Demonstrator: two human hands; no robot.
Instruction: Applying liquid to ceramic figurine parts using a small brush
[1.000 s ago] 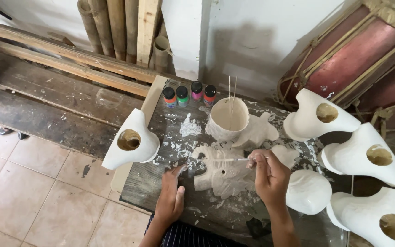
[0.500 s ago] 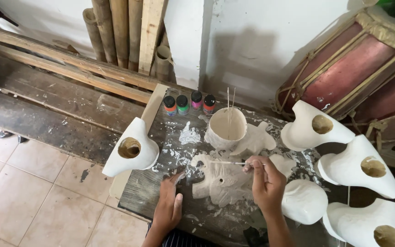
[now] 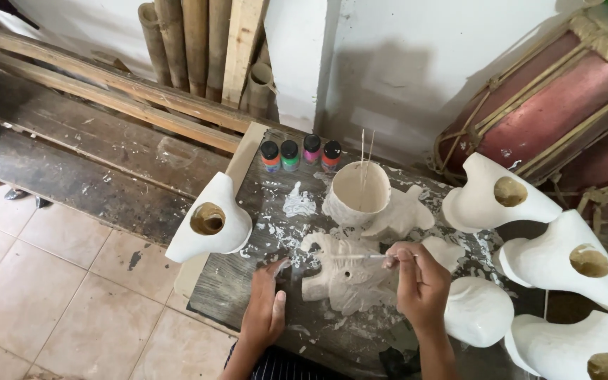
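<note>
Brush [image 3: 360, 257] tip shifted left, right hand [image 3: 422, 283] gripping it, left hand [image 3: 265, 313] flat on paint-spattered table [image 3: 248, 281], tiled floor [image 3: 58, 281].

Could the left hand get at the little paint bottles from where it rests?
Probably yes: the left hand lies flat and empty, and the tabletop up to the bottles looks bare of obstacles.

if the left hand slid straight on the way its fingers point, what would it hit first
Probably the white elephant-shaped figure: the left hand lies flat on the table, fingers pointing up and slightly right toward the figure's near edge.
</note>
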